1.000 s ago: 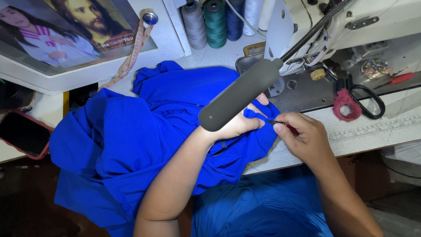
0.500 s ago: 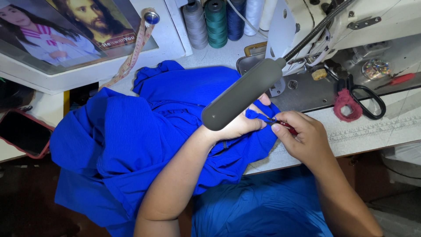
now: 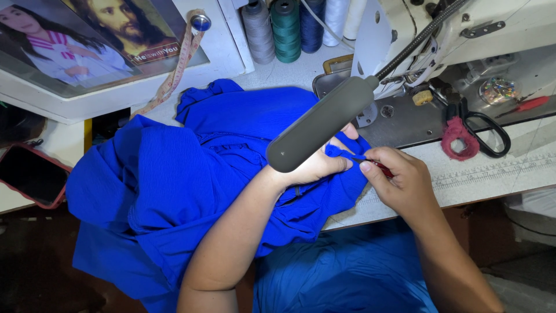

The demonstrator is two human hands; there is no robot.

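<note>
A bright blue garment [image 3: 191, 179] lies bunched over the sewing table's front edge and hangs down toward my lap. My left hand [image 3: 315, 165] pinches a fold of the blue cloth at its right end, partly hidden under a grey lamp head [image 3: 321, 124]. My right hand [image 3: 399, 182] holds a small red-handled tool [image 3: 377, 167] with its dark tip against that fold, right beside my left fingers.
A white sewing machine [image 3: 463, 35] stands at the back right, with scissors [image 3: 478, 136] whose handle is wrapped in red on its bed. Thread cones [image 3: 286, 29] stand behind. A measuring tape [image 3: 174, 75] hangs by framed pictures [image 3: 92, 40]. A phone [image 3: 32, 177] lies left.
My right hand has edged slightly left, bringing the tool's tip closer into the fold held by my left hand. The cloth has barely shifted.
</note>
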